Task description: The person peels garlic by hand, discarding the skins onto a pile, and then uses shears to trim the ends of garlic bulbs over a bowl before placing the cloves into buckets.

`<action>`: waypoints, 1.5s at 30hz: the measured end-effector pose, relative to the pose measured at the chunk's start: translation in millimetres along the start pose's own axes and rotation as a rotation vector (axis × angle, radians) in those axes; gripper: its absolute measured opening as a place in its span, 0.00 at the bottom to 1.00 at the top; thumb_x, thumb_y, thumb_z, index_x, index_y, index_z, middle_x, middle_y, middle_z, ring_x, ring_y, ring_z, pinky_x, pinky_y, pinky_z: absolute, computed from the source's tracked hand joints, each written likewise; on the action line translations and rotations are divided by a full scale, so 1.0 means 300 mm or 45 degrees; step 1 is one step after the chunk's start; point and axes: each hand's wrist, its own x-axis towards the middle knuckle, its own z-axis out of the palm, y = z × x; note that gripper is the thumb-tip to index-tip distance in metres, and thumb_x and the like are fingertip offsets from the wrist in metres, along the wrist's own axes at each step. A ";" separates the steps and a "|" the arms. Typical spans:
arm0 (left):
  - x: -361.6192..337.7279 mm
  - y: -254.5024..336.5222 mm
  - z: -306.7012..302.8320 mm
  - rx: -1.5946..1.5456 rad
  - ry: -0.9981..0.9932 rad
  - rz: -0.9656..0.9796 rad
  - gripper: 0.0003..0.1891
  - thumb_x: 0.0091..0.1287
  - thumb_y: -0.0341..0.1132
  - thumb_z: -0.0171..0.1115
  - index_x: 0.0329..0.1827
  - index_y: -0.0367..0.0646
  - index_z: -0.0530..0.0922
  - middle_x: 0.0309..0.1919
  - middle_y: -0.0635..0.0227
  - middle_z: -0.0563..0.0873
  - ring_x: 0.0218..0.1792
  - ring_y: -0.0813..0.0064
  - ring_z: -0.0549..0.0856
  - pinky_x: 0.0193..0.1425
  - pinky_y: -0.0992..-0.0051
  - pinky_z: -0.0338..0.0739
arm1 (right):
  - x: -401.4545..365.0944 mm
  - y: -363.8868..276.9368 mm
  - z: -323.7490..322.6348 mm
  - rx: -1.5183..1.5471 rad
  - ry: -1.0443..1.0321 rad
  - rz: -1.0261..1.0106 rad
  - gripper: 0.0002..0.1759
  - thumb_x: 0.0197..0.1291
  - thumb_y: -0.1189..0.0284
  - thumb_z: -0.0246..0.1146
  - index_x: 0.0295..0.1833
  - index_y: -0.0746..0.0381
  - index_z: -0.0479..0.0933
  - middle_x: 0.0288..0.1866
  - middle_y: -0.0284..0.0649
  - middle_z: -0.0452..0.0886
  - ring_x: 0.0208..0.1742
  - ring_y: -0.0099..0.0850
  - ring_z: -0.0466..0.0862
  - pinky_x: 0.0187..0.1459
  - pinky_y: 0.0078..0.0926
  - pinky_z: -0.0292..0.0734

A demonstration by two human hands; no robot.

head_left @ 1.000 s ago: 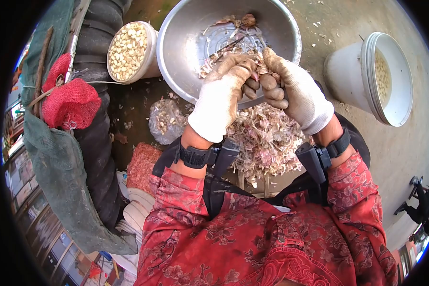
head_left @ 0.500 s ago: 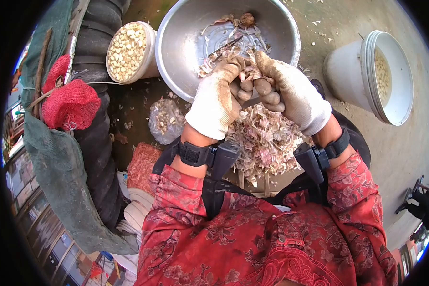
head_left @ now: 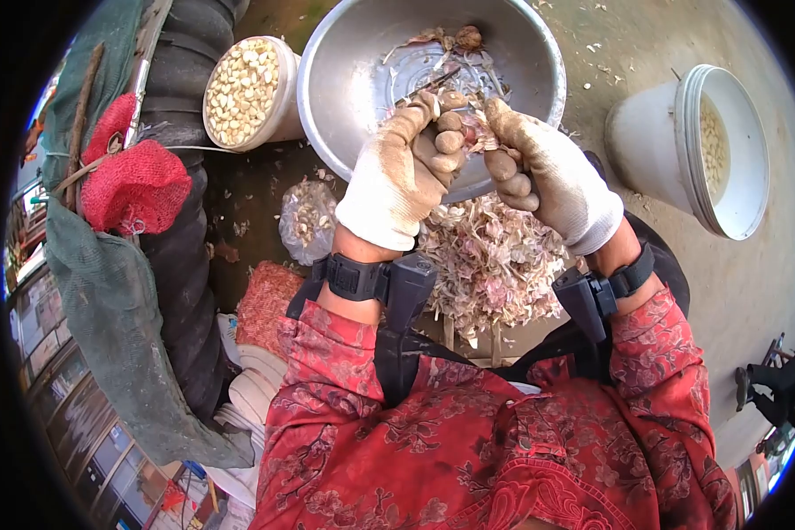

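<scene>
Both my hands wear white knit gloves with dirty brown, coated fingers, over the near rim of a metal basin (head_left: 327, 106). My left hand (head_left: 396, 172) is closed, its fingers curled and thumb pressed in; whatever they grip is hidden. My right hand (head_left: 552, 172) pinches a piece of pinkish, papery garlic (head_left: 479, 132) between thumb and curled fingers, close to my left fingertips. In the basin lie loose skins, stalks and a garlic bulb (head_left: 468, 37). Below my hands is a heap of garlic skins (head_left: 495, 269).
A white bucket of peeled cloves (head_left: 243, 93) stands left of the basin, near a clear plastic bag (head_left: 309, 221). Another white bucket (head_left: 645, 137) with cloves leans at right. A large black tyre (head_left: 172, 256) and red mesh bag (head_left: 141, 190) are at left.
My hands have drawn slightly apart, the left fingers turning upward. The garlic piece now shows between them at the right thumb. The whole view has shifted a little.
</scene>
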 end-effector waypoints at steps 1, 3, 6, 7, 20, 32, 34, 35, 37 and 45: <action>0.004 -0.009 -0.016 0.002 -0.041 -0.030 0.12 0.77 0.36 0.45 0.51 0.37 0.73 0.36 0.68 0.78 0.30 0.78 0.74 0.31 0.81 0.70 | 0.001 0.004 0.001 -0.016 0.007 -0.012 0.14 0.74 0.57 0.50 0.40 0.55 0.69 0.22 0.24 0.64 0.17 0.14 0.56 0.19 0.13 0.50; 0.002 -0.013 -0.024 0.004 -0.079 -0.058 0.09 0.76 0.36 0.47 0.44 0.42 0.74 0.35 0.67 0.79 0.31 0.77 0.76 0.33 0.79 0.71 | -0.001 0.003 0.004 -0.031 0.011 -0.022 0.14 0.74 0.57 0.50 0.41 0.55 0.70 0.22 0.24 0.64 0.18 0.14 0.56 0.18 0.13 0.50; -0.005 -0.024 -0.005 0.053 -0.080 -0.011 0.08 0.76 0.36 0.47 0.42 0.43 0.73 0.33 0.69 0.78 0.30 0.77 0.75 0.33 0.80 0.70 | -0.008 -0.011 0.005 0.039 -0.066 -0.001 0.14 0.74 0.56 0.49 0.43 0.54 0.71 0.22 0.23 0.65 0.18 0.14 0.57 0.18 0.13 0.51; -0.007 -0.036 0.003 0.064 -0.050 -0.020 0.08 0.76 0.36 0.47 0.42 0.43 0.73 0.33 0.69 0.78 0.29 0.78 0.75 0.32 0.80 0.70 | -0.007 -0.012 0.004 0.071 -0.095 -0.005 0.16 0.74 0.56 0.49 0.42 0.57 0.73 0.22 0.24 0.66 0.17 0.14 0.58 0.18 0.13 0.52; -0.004 -0.061 -0.040 1.129 -0.121 0.115 0.18 0.78 0.42 0.42 0.51 0.38 0.77 0.39 0.58 0.86 0.32 0.73 0.84 0.40 0.79 0.80 | -0.021 -0.025 0.023 -0.106 -0.158 0.035 0.21 0.74 0.54 0.48 0.37 0.60 0.73 0.22 0.26 0.70 0.17 0.13 0.62 0.17 0.12 0.54; -0.008 -0.105 -0.045 0.878 -0.161 0.025 0.18 0.75 0.45 0.47 0.48 0.39 0.79 0.36 0.66 0.84 0.31 0.76 0.83 0.30 0.83 0.75 | -0.013 0.000 0.014 0.274 -0.232 0.115 0.19 0.75 0.54 0.46 0.40 0.58 0.71 0.17 0.24 0.61 0.14 0.15 0.56 0.14 0.12 0.50; -0.003 -0.083 -0.012 0.307 -0.090 -0.321 0.17 0.75 0.44 0.49 0.47 0.39 0.79 0.36 0.68 0.84 0.31 0.78 0.83 0.29 0.83 0.75 | -0.013 -0.002 0.004 0.318 -0.220 0.131 0.17 0.75 0.55 0.47 0.39 0.55 0.70 0.19 0.25 0.60 0.14 0.15 0.56 0.13 0.11 0.50; -0.013 -0.101 0.023 0.441 0.093 -0.250 0.16 0.75 0.42 0.50 0.45 0.38 0.79 0.32 0.70 0.82 0.25 0.82 0.79 0.22 0.85 0.69 | -0.011 -0.002 0.001 0.294 -0.275 0.090 0.16 0.74 0.55 0.49 0.38 0.54 0.68 0.19 0.25 0.61 0.15 0.15 0.56 0.13 0.11 0.51; -0.010 -0.084 0.016 0.381 0.049 -0.265 0.15 0.75 0.41 0.49 0.43 0.38 0.79 0.30 0.72 0.80 0.22 0.85 0.76 0.19 0.86 0.65 | -0.003 -0.008 -0.004 0.354 -0.266 0.081 0.15 0.74 0.56 0.49 0.38 0.54 0.68 0.20 0.25 0.61 0.15 0.15 0.56 0.13 0.11 0.51; -0.005 -0.032 -0.014 0.163 -0.006 -0.129 0.11 0.78 0.42 0.46 0.47 0.47 0.76 0.23 0.83 0.68 0.16 0.90 0.60 0.17 0.86 0.53 | -0.020 -0.041 0.006 0.255 -0.028 0.048 0.18 0.73 0.52 0.50 0.37 0.54 0.68 0.18 0.23 0.58 0.14 0.14 0.54 0.13 0.12 0.47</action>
